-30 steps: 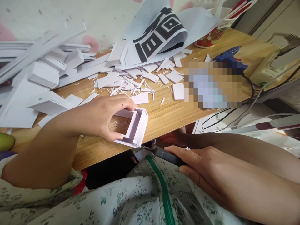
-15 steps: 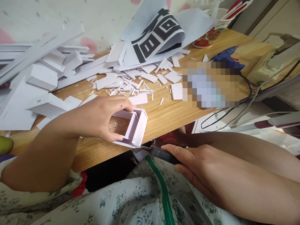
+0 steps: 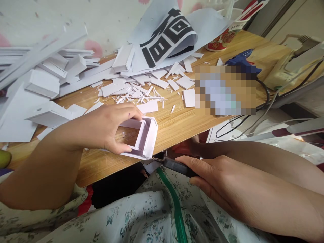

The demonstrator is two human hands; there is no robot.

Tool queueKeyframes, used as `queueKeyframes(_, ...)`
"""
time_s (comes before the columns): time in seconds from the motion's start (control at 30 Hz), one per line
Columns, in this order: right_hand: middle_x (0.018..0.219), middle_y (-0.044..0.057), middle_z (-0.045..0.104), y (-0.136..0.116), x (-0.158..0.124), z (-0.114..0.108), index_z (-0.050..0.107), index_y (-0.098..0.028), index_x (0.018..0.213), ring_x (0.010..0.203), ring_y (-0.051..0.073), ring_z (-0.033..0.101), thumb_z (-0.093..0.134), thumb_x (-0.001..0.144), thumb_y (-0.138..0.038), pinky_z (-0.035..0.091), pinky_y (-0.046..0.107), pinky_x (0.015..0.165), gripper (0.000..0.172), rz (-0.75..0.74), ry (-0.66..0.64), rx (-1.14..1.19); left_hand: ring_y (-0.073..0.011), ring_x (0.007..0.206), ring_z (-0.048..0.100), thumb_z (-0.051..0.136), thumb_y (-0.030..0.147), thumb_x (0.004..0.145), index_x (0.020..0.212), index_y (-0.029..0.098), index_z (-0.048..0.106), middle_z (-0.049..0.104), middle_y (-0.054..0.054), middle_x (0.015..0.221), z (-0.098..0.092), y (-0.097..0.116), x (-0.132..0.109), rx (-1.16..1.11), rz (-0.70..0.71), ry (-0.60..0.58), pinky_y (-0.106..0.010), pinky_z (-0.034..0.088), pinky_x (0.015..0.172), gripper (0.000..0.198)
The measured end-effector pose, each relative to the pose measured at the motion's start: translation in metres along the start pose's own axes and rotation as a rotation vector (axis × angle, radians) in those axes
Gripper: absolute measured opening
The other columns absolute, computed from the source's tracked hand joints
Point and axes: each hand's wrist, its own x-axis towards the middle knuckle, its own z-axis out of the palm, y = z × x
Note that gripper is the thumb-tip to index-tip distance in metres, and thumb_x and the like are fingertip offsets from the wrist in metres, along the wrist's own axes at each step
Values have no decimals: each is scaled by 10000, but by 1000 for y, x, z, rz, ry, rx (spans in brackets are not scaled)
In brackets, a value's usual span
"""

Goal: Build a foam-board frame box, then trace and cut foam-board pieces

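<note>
My left hand grips a small white foam-board frame by its two long sides, thumb on the near side and fingers on the far one. The frame lies at the front edge of the wooden table, with a divider inside it. Wrapped round the dark handle of a utility knife is my right hand, its index finger stretched along the top. The knife's thin tip meets the frame's near right corner. Whether it cuts into the board I cannot tell.
White offcuts and slivers litter the table behind the frame. Foam-board boxes and strips pile up at left. A printed sheet curls at the back. A blue glue gun, a paper cup and a blurred patch sit at right.
The whole view has shifted slightly. Both hands keep their grips, and the knife tip stays at the frame's near right corner.
</note>
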Motion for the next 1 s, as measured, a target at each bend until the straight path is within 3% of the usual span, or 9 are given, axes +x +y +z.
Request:
queueKeyframes(0.13,746,0,733,1,0,-1,625,-233,1109,548,141,659,480,949,-225,394,210,463,216,-14,13,-34,-238,1044,615,678,491,680,1149,272,548,640,-1,1172,6,-6,1,-33,6,42,-323,479,868,533)
queueKeyframes(0.4,703,5,719,1,4,-1,630,-226,1132,502,144,632,466,953,-242,396,222,456,244,-61,57,-72,-251,1043,620,668,507,677,1089,261,560,641,-19,1191,7,-6,0,-16,-2,64,-336,488,852,492)
queueKeyframes(0.67,691,23,710,-5,7,-5,623,-188,1125,514,153,638,460,942,-196,386,224,446,245,-21,-19,-73,-239,972,635,691,528,659,1075,268,570,656,-5,1123,5,-3,2,-22,-8,64,-320,491,792,506)
queueKeyframes(0.9,735,45,717,-9,11,-11,624,-177,1093,556,169,662,487,942,-191,411,227,459,204,24,-92,-97,-252,1065,617,679,472,691,1117,260,566,641,-20,1186,3,-2,1,1,29,66,-326,483,884,489)
queueKeyframes(1.0,735,45,715,-10,12,-12,624,-182,1094,555,169,659,486,950,-209,413,228,461,201,31,-98,-109,-245,1115,592,651,402,740,1156,216,545,620,-53,1221,0,2,1,31,19,16,-325,473,916,468)
